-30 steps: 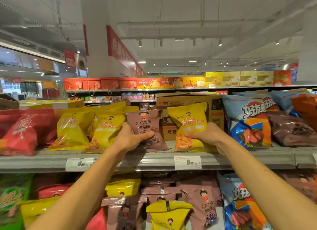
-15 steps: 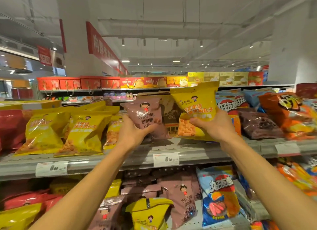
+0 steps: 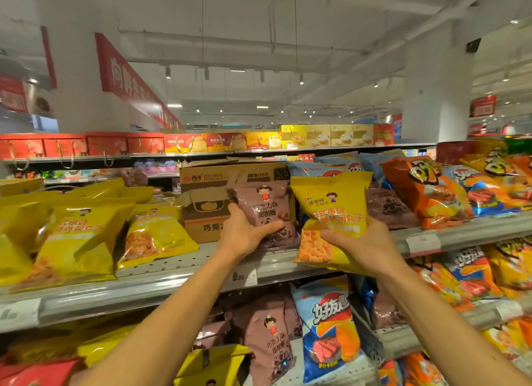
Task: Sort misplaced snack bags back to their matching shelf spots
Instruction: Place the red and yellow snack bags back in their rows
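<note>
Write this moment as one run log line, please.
left hand: grips brown snack bag | right hand: grips yellow snack bag | neither placed yet

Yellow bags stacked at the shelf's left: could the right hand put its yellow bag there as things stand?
Probably not directly: the left hand, gripping the brown bag, lies between the right hand with its yellow bag and the yellow stack.

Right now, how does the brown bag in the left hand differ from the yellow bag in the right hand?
The brown bag is dull brown, while the yellow bag is bright yellow. The brown bag looks smaller and the yellow bag larger. The left hand holds the brown bag over the shelf; the right hand holds the yellow bag before its edge. Both are upright, gripped low.
</note>
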`<state>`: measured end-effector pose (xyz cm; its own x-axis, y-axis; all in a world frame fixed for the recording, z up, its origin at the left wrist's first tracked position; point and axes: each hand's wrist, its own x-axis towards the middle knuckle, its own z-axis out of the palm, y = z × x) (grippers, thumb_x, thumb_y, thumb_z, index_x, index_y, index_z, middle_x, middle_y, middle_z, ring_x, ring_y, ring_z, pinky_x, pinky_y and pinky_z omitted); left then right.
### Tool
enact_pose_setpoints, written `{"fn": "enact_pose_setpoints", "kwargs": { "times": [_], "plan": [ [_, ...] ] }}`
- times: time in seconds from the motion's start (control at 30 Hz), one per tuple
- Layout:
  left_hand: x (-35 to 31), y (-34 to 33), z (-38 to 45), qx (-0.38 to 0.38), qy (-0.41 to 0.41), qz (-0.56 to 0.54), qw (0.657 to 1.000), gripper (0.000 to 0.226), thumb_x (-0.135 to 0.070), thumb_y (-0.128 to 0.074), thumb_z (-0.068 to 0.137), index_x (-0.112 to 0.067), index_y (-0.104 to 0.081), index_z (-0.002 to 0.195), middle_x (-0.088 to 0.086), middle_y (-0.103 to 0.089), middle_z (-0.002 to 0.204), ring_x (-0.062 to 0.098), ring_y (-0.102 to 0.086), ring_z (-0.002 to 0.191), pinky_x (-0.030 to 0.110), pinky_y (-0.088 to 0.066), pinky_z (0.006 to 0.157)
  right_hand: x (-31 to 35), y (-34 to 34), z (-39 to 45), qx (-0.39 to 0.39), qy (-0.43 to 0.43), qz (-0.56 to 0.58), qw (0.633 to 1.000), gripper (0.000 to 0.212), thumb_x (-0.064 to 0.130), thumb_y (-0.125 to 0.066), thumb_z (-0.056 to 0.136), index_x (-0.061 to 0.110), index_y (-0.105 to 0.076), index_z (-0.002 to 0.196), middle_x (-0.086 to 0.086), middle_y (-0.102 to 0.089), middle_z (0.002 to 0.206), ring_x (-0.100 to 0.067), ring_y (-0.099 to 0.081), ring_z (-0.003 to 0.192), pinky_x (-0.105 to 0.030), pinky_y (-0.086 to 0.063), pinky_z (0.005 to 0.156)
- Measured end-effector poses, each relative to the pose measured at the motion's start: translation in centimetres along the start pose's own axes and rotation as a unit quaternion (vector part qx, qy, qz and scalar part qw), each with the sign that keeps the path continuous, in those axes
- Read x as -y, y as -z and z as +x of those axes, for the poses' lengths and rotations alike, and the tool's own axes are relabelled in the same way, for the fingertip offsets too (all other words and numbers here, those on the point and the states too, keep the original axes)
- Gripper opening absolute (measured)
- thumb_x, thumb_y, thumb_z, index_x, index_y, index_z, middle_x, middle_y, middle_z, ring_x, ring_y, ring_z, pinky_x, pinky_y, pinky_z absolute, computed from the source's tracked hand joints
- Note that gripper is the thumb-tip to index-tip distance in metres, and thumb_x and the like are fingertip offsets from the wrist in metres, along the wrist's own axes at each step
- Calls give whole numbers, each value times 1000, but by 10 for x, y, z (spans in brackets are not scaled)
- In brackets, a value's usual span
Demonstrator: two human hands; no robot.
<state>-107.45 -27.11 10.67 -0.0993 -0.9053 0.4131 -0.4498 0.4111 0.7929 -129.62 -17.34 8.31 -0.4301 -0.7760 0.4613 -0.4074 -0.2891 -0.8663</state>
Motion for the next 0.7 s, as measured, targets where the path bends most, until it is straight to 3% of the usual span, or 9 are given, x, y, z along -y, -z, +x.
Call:
{"fn": "enact_pose_setpoints", "kwargs": {
  "times": [0.07,0.2,0.3,0.4,0.47,0.53,0.6,0.7],
  "plan": [
    [0,2,0,11,6,3,1000,99,-59,-87,60,-11,-34,130,5,-57,129,26,-57,116,46,-48,100,1,-5,-3,9,-1,4,1000,28,26,-93,68,27,-71,86,9,-76,88,-18,-74,90,-40,-57,89],
    [4,17,-9,17,1,16,1000,95,-68,-83,58,-15,-38,123,3,-62,125,23,-61,111,45,-51,97,14,-22,-8,17,14,13,1000,28,28,-93,69,29,-70,85,21,-71,77,-3,-70,81,-29,-53,78],
    [11,44,-24,-12,-28,82,996,101,-80,-69,59,-13,-44,130,1,-65,118,21,-63,105,44,-54,91,30,-42,-11,38,25,28,999,28,28,-92,70,28,-72,90,20,-74,79,-2,-71,80,-27,-53,76],
    [26,83,-45,-27,-48,176,983,83,-87,-60,53,-23,-58,106,-11,-65,95,13,-62,86,35,-54,73,48,-70,-14,66,34,51,996,31,28,-92,71,25,-74,96,18,-77,81,1,-73,77,-22,-53,72],
    [40,110,-60,-47,-58,244,967,73,-87,-62,52,-25,-61,90,-12,-64,85,13,-61,78,33,-50,64,59,-93,-16,77,41,56,995,37,31,-92,70,22,-75,102,11,-79,90,-8,-74,86,-30,-56,81],
    [52,134,-73,-68,-74,329,939,72,-84,-63,59,-21,-66,92,-7,-67,90,17,-62,85,35,-49,66,68,-116,-18,91,44,51,994,33,33,-93,69,25,-75,96,8,-78,94,-14,-73,92,-35,-56,88],
    [61,153,-84,-78,-95,399,909,65,-79,-61,69,-20,-66,95,-3,-67,97,20,-62,92,35,-50,69,76,-140,-19,113,49,58,991,25,30,-92,70,30,-72,85,15,-75,86,-9,-72,87,-32,-56,85],
    [70,172,-94,-88,-97,464,876,54,-71,-57,82,-21,-67,99,-2,-64,101,22,-61,96,35,-51,71,87,-176,-19,129,61,51,988,25,32,-92,71,29,-71,85,19,-72,81,-4,-69,82,-25,-51,72]
  ]
}}
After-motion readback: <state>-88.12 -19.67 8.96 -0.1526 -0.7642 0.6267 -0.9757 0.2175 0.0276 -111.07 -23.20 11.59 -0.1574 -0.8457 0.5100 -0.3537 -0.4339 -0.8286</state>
